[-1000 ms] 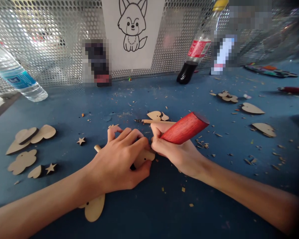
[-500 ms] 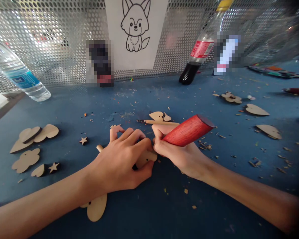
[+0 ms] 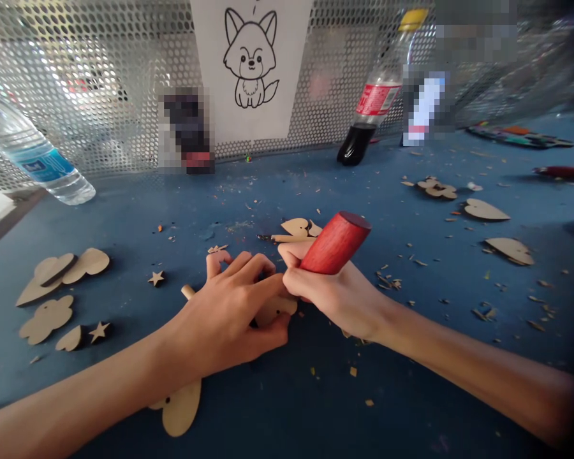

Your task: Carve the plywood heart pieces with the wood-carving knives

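My left hand (image 3: 236,296) is closed over a thin wooden cutout (image 3: 273,310) with a small hole, pressing it on the table between thumb and fingers. Most of that cutout is hidden under the palm. My right hand (image 3: 332,296) grips a carving tool with a thick red wooden handle (image 3: 337,243), tilted up to the right. Its working end is hidden by my fingers, close to the cutout's far edge. A pale round stick (image 3: 188,292) pokes out beside my left hand. Below my left wrist lies another rounded cutout (image 3: 184,411).
At left lie stacked heart cutouts (image 3: 86,264), a cloud-shaped cutout (image 3: 48,319) and small stars (image 3: 156,278). More hearts (image 3: 486,209) and wood shavings (image 3: 485,313) are at right. A water bottle (image 3: 52,169), cola bottle (image 3: 356,140) and fox drawing (image 3: 251,64) stand along the perforated screen.
The red handle has tipped more upright and swung left with my right hand. My left hand keeps its hold on the cutout. The whole view has shifted slightly.
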The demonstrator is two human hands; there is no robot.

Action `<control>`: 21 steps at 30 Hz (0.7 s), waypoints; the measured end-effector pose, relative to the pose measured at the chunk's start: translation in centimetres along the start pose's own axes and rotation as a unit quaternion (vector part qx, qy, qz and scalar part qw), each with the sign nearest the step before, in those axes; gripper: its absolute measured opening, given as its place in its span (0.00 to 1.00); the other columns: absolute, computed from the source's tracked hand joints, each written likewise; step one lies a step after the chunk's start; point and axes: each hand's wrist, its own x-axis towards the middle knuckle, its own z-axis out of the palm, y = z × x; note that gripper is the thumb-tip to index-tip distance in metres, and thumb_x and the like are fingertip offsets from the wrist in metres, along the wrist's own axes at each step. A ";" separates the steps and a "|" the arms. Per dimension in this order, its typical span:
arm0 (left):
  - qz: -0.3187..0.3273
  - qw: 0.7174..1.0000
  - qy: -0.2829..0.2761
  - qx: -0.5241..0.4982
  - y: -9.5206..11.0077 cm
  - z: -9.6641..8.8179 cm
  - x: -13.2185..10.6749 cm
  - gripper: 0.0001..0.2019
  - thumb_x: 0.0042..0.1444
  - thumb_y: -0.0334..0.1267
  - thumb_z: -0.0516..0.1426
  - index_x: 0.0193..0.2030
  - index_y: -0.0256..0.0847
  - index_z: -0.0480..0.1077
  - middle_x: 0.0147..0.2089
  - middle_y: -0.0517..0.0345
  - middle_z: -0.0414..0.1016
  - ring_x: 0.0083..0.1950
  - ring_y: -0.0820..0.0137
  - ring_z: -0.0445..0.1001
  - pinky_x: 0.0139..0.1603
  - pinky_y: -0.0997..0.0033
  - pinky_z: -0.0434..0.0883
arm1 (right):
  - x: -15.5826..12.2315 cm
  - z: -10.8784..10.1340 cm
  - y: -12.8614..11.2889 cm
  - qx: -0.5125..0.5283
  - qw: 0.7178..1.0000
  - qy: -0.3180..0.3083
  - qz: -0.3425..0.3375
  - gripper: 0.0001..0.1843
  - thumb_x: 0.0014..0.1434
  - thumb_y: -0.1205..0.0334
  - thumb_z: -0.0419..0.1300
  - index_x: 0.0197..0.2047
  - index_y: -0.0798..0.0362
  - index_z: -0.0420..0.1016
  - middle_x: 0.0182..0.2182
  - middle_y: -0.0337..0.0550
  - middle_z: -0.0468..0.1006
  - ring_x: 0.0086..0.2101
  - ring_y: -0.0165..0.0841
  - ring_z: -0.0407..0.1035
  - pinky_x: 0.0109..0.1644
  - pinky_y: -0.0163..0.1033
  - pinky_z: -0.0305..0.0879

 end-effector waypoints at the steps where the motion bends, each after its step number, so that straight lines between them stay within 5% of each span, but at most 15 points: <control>1: 0.000 1.000 0.000 0.001 0.0 0.0 0.0 0.07 0.60 0.37 0.55 0.43 0.44 0.72 0.44 0.57 0.71 0.46 0.62 0.68 0.60 0.44 0.55 | 0.0 0.0 -0.1 0.002 1.000 0.000 -0.003 0.17 0.50 0.68 0.53 0.21 0.50 0.45 0.20 0.31 0.49 0.24 0.28 0.46 0.27 0.40 0.46; 15: -0.005 1.000 -0.001 -0.006 0.0 -0.1 0.2 0.04 0.58 0.36 0.56 0.38 0.42 0.71 0.42 0.56 0.71 0.44 0.62 0.69 0.54 0.48 0.59 | -0.4 -0.4 -0.3 0.014 0.999 0.016 -0.047 0.17 0.51 0.68 0.55 0.20 0.50 0.49 0.19 0.31 0.51 0.22 0.26 0.47 0.26 0.38 0.46; 19: -0.011 1.000 0.015 -0.008 0.0 0.0 -0.1 0.05 0.58 0.37 0.56 0.40 0.42 0.71 0.43 0.57 0.72 0.44 0.62 0.70 0.56 0.44 0.57 | -0.1 -3.4 -0.4 0.100 0.962 0.151 -0.204 0.14 0.59 0.66 0.55 0.24 0.49 0.55 0.17 0.29 0.52 0.18 0.26 0.48 0.25 0.38 0.46; 21: -0.011 1.000 0.021 -0.016 0.0 0.0 -0.1 0.07 0.57 0.38 0.57 0.42 0.43 0.71 0.44 0.57 0.73 0.44 0.62 0.71 0.59 0.43 0.56 | 0.6 -5.6 0.0 -0.060 0.942 0.259 -0.206 0.15 0.59 0.68 0.57 0.26 0.48 0.55 0.18 0.30 0.56 0.20 0.28 0.56 0.28 0.39 0.50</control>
